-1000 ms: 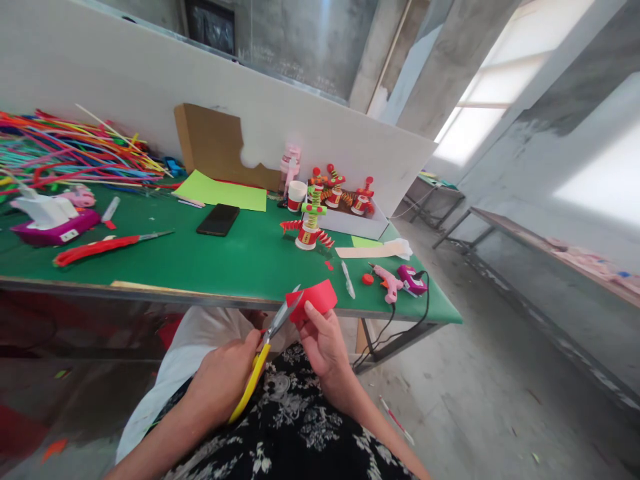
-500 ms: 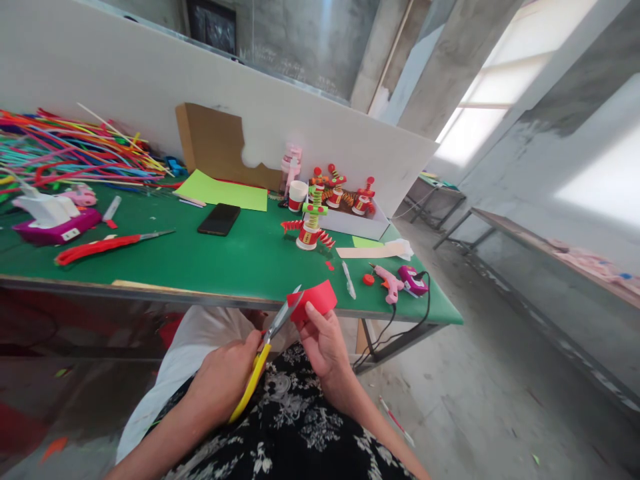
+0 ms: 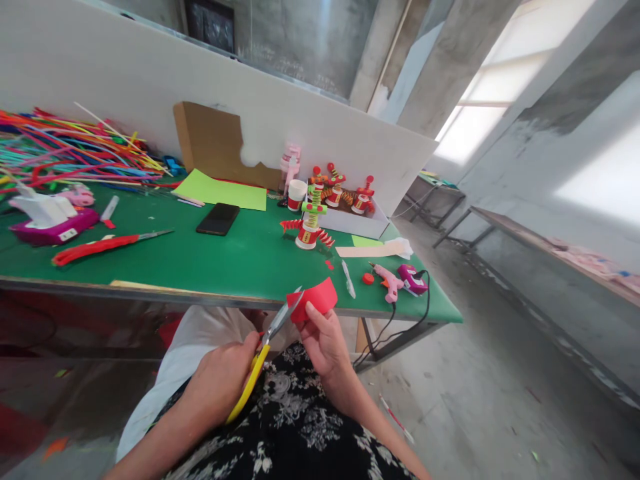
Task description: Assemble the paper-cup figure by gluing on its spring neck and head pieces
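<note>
- Left hand (image 3: pixel 225 373): grip closed round the yellow handle of the scissors (image 3: pixel 277 326); the blades angle up and away, slightly apart at the tips.
- Right hand (image 3: pixel 323 337): grip pinches the red paper (image 3: pixel 317 297), thumb on the near face; the piece is curved, not flat.
- Position: the paper is held up at the near edge of the table (image 3: pixel 250 267), with the 2 blades at its left end. Contact with the table cannot be told.
- Change over the last 1 s: almost none. Both hands, blades and paper match the earlier views; only the camera framing shifts slightly.
- Meaning (judgement): no progress in the cutting is visible over this interval; the paper appears steadied at the blades.
- Surroundings: 1 cup figure (image 3: pixel 307 235) stands beyond the paper; the pink glue gun (image 3: pixel 389 280) lies to the right.
</note>
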Demonstrator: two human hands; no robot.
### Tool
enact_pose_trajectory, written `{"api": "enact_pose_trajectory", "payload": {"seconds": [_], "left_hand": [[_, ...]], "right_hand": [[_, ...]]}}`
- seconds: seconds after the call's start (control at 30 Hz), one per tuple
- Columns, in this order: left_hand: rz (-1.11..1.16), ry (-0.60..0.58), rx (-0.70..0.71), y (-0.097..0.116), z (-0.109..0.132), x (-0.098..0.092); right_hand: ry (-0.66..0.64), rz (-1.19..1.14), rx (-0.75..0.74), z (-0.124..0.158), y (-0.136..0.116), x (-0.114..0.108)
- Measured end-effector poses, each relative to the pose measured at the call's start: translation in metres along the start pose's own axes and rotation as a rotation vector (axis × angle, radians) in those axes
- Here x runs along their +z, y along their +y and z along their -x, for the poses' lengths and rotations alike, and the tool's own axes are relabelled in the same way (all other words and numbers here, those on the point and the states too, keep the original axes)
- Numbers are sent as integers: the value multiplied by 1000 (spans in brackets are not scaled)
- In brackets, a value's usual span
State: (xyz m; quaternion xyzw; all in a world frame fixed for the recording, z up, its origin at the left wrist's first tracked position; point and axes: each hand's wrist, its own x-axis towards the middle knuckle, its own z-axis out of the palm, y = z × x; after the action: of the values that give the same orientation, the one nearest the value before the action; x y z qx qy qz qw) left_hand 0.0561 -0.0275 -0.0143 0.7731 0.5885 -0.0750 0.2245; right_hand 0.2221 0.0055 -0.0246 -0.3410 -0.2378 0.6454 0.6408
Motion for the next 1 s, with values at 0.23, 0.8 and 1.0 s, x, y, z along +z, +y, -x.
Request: {"api": "enact_pose_trajectory", "payload": {"seconds": [0.23,0.8,1.0], "left_hand": [[12,-17,2,-2,0,0],[-39,-62,-38,4,9,-17],[-57,-61,-33,1,10,-15]], "right_hand": [[-42,13,17,-2,1,-5],[-43,-29,38,-2,-1,-8],[-72,-3,20,-1,-2,-8]]}}
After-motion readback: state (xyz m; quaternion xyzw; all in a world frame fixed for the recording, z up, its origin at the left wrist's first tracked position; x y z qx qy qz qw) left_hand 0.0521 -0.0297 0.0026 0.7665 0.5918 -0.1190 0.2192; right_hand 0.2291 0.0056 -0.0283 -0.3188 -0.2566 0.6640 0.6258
